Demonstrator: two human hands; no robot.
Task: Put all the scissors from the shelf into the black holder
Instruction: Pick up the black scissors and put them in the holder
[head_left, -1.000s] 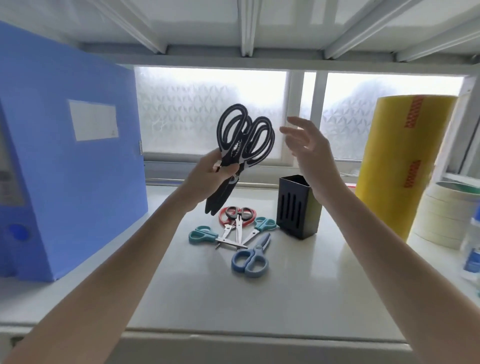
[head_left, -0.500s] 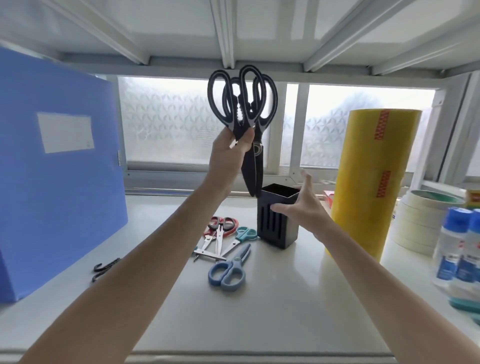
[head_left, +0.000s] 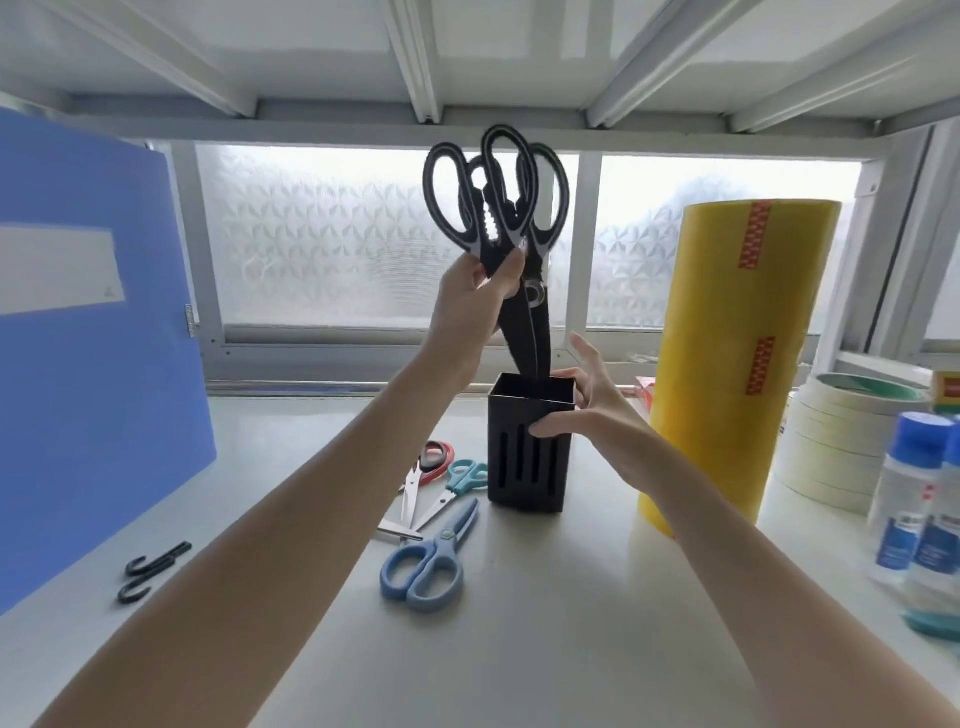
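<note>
My left hand (head_left: 475, 296) grips two large black scissors (head_left: 498, 208) by their handles, blades pointing down, tips just inside the top of the black holder (head_left: 524, 467). The holder is a square slotted box standing upright on the white shelf (head_left: 519, 623). My right hand (head_left: 587, 410) holds the holder's right side and rim. Left of the holder lie a blue-handled pair (head_left: 428, 564), a teal-handled pair (head_left: 460, 480) and a red-handled pair (head_left: 428, 462), partly crossed and partly hidden by my left forearm.
A tall yellow roll (head_left: 737, 364) stands right of the holder. White tape rolls (head_left: 841, 436) and blue-capped bottles (head_left: 909, 499) sit at far right. A blue file box (head_left: 93, 338) fills the left side, with two black hooks (head_left: 150, 571) beside it. Shelf beams run close overhead.
My left hand has lowered the black scissors until their tips entered the holder's mouth. My right hand has closed onto the holder's side.
</note>
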